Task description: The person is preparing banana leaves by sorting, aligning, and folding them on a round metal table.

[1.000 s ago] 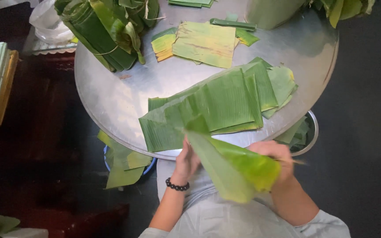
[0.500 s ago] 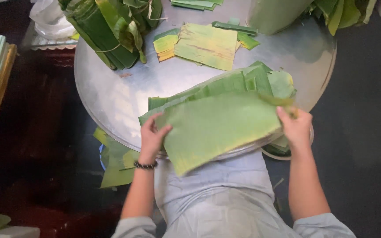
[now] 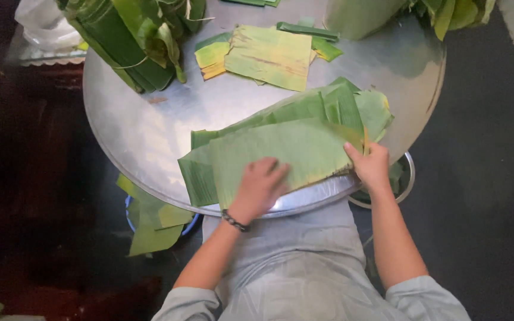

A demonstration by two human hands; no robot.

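At far left, below the table edge, loose leaf scraps [image 3: 150, 223] hang over a blue basin [image 3: 131, 217]. On the round metal table [image 3: 150, 119], upper left, stands a bundle of rolled dark green leaves [image 3: 127, 41].

The left hand [image 3: 260, 185] lies palm down, fingers spread and flat, on the near left part of the top banana leaf sheet [image 3: 287, 151]. It presses; it does not clamp. The sheet crowns a stack of leaf sheets [image 3: 322, 107] at the near edge of the table, directly in front of the body. The long axis of the sheet runs left to right, rising slightly toward the right.

The right hand [image 3: 371, 166] is at the right end of the same sheet. Its fingers curl over the edge; they appear to pinch it, though the underside is hidden. Each hand covers one end, so neither is nearer.

Beyond the stack lie cut yellow-green leaf pieces [image 3: 269, 53], well apart. Nothing obstructs the sheet. A metal bowl [image 3: 408, 184] sits below the right hand.
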